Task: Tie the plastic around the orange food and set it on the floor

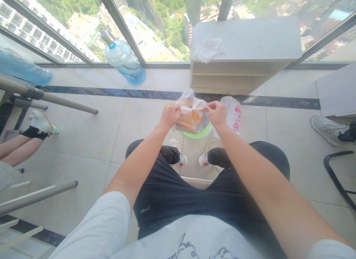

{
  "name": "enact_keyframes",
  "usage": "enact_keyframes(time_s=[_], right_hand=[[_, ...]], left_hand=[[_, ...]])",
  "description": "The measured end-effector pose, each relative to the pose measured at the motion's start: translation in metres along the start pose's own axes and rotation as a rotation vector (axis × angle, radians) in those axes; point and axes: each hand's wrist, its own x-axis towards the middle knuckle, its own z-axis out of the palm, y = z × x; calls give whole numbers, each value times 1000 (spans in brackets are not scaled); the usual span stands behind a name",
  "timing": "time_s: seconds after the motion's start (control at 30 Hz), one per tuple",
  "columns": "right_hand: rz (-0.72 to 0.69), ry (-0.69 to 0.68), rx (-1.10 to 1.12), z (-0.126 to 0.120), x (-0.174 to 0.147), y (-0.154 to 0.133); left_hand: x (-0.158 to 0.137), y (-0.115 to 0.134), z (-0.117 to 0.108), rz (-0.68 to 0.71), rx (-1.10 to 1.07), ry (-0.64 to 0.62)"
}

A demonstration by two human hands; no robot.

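The person sits with both arms stretched forward, and the left hand [170,116] and the right hand [217,113] meet at the top of a clear plastic bag [192,114] held at twelve o'clock from the lap, just beyond the knees. Each hand has its fingers pinched together on the bag's upper film, the left at the bag's ten o'clock edge and the right at its two o'clock edge, with a taut strip of plastic stretched between them. Inside the bag lie orange-brown slices, apparently bread, though the film blurs them. The bag sits on a lime-green round dish [198,132], whose rim shows under it at six o'clock. Touching the right hand's far side, at three o'clock from the bag, is a white bag with red print [235,116]. Two white shoes [178,149] rest on the tiled floor at six o'clock from the dish. A pale low shelf [244,53] stands at twelve o'clock by the window, with a crumpled plastic wrap [208,49] on top. A blue water jug [125,62] leans at eleven o'clock. Another person's leg [16,146] lies at nine o'clock, and another person's grey sneaker [329,130] at three o'clock.
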Motion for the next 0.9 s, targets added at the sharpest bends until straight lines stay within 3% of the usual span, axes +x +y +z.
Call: enact_keyframes(time_s=[0.23,0.5,0.7,0.9], right_hand=[[-47,-35,-6,25,13,-9],[-186,-279,191,71,13,-77],[-212,-369,247,141,25,-107],[-129,-525,336,234,28,-97]], left_hand=[[0,-26,-21,-173,-45,36],[-7,-37,-65,-313,-339,80],[0,-81,-88,-390,-410,72],[3,-155,-72,-478,-387,55]])
